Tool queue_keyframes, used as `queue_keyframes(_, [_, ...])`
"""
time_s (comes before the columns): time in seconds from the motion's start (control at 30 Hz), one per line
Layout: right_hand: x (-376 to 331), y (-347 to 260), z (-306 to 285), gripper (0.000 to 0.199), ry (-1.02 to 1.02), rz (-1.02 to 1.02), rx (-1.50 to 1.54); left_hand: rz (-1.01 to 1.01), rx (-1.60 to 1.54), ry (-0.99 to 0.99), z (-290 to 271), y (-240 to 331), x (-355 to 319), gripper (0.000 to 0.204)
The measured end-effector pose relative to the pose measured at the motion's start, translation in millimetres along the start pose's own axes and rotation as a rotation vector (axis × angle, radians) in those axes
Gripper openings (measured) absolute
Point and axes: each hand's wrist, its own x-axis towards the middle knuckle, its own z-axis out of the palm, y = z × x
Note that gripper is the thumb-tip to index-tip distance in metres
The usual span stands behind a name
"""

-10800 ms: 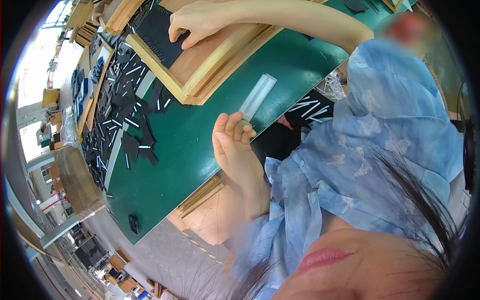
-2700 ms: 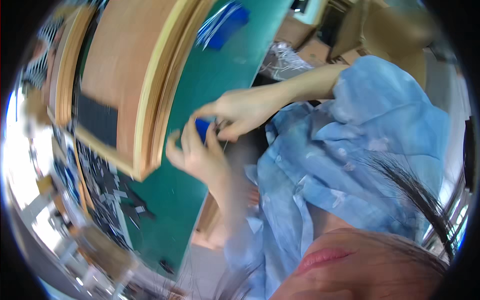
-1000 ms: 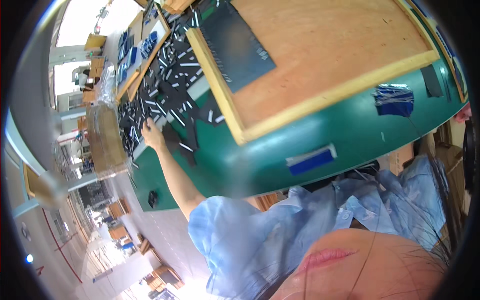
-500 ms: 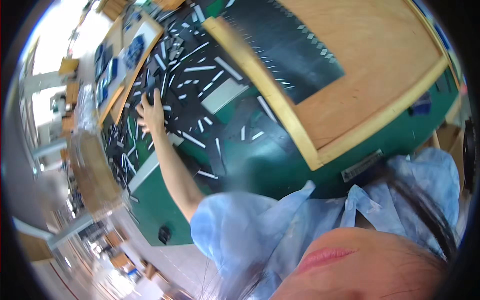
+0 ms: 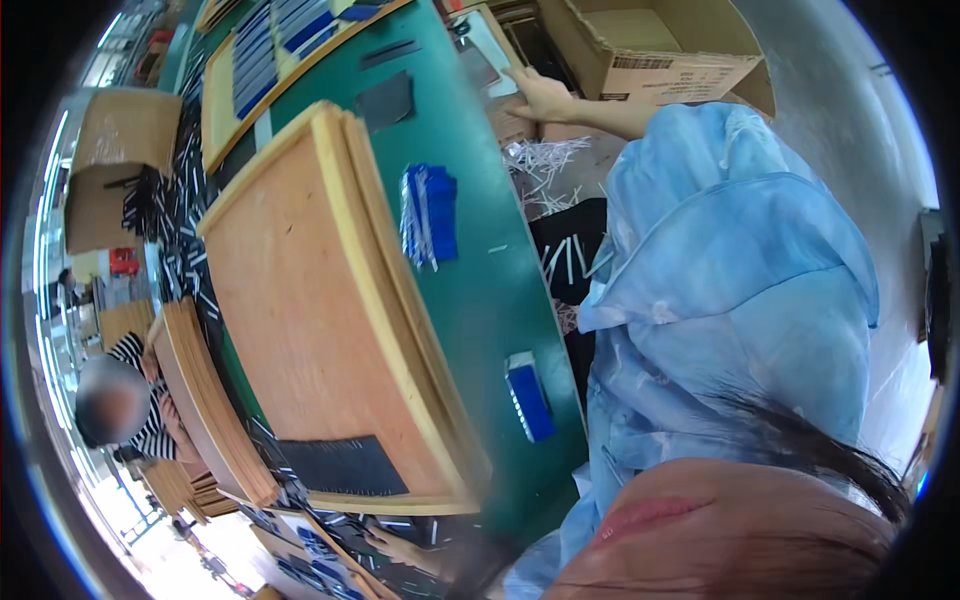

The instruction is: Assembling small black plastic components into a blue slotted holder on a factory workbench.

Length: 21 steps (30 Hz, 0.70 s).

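Note:
My right hand (image 5: 545, 97) reaches out past the table's far edge, its fingers apart, beside a pale tray (image 5: 487, 45) with a grey piece on it. Nothing shows in that hand. Low in the view, my left hand (image 5: 395, 548) lies over black and white strip scraps (image 5: 455, 527), fingers spread. Between the hands stands a stack of wooden framed boards (image 5: 300, 260). A black sheet (image 5: 345, 465) with small cuts along one edge lies on the top board, close to my left hand.
The green table (image 5: 480, 290) carries a blue bundle (image 5: 430, 215), a blue-and-white box (image 5: 528, 397) and a dark grey piece (image 5: 385, 100). An open cardboard box (image 5: 665, 50) stands beyond my right hand. White strips (image 5: 545, 165) lie below the table edge. Another person (image 5: 150, 400) works across the table.
The view has swung to the right. My right arm has come into view, stretched toward the tray and box. My left hand, earlier stretched over the scraps, now shows low in the view.

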Motion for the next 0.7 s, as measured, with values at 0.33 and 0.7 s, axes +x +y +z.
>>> queue_keyframes(0.33, [-25.0,38.9,6.0,0.063,-0.152,-0.043,0.221,-0.023,0.099,-0.114,-44.8,86.3,-114.9,0.049])
queue_keyframes(0.7, [-31.6,47.5,2.8,0.047,-0.230,-0.092,0.387,-0.150,0.181,-0.229,-74.3,105.7,-172.1,0.042])
